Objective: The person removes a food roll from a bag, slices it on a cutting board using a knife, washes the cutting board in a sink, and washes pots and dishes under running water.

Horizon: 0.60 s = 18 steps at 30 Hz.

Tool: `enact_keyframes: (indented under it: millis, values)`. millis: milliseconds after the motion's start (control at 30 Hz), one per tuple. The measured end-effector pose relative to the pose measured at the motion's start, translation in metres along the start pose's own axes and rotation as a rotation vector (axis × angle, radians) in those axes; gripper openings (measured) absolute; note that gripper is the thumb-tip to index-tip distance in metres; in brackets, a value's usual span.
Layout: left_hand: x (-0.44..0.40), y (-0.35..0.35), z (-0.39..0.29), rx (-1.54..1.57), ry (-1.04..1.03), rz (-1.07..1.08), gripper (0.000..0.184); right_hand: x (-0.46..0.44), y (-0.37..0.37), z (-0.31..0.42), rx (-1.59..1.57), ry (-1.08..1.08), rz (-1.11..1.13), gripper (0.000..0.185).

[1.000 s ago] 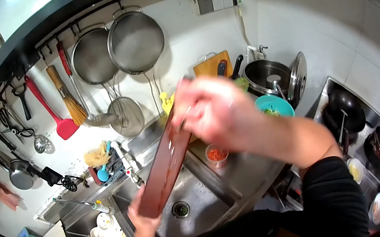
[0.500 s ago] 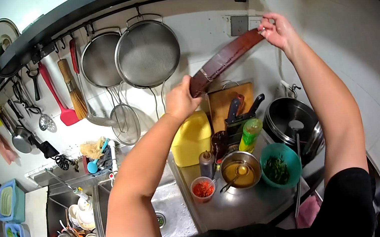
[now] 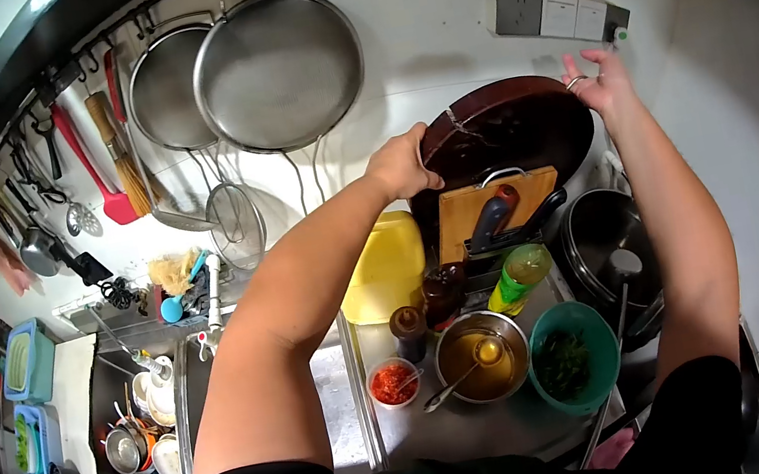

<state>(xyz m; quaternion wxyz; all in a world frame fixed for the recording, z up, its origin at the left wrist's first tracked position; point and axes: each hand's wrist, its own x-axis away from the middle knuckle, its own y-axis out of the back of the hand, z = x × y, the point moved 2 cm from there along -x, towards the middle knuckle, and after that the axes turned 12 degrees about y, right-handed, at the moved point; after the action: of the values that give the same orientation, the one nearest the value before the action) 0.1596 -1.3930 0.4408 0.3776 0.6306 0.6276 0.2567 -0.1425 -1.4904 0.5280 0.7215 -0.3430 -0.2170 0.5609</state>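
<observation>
A round, dark brown board (image 3: pixel 522 125) leans upright near the white wall, behind the small wooden cutting board (image 3: pixel 495 201) and the knife handles (image 3: pixel 495 217). My left hand (image 3: pixel 402 164) grips its left rim, fingers wrapped round the edge. At the upper right rim, my right hand (image 3: pixel 602 86), with a ring on one finger, touches the edge with its fingers apart. A yellow container (image 3: pixel 386 271) stands just below my left hand.
On the steel counter are a cup of chopped red food (image 3: pixel 393 383), a pot of yellow liquid (image 3: pixel 482 358), a teal bowl of greens (image 3: pixel 574 360) and bottles. Stacked pots (image 3: pixel 607 232) stand right. Sinks (image 3: pixel 118 364) lie left; strainers (image 3: pixel 279 72) hang above.
The brown board has gone from over the sink to the wall behind the small cutting board. It has come down and its broad face now shows. My right hand's fingers have spread.
</observation>
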Motion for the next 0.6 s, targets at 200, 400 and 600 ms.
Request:
enact_keyframes:
  millis: [200, 400, 600]
  values:
    - [-0.012, -0.018, 0.001, -0.037, -0.020, 0.134, 0.054, 0.005, 0.033, -0.014, -0.017, -0.038, -0.148, 0.070]
    - [-0.011, -0.026, -0.001, -0.006, -0.003, 0.269, 0.052, -0.010, 0.059, -0.026, -0.019, -0.045, -0.160, 0.071]
    - [-0.019, -0.046, 0.021, 0.258, 0.017, 0.326, 0.048, -0.019, 0.058, -0.045, -0.069, -0.025, -0.110, 0.077]
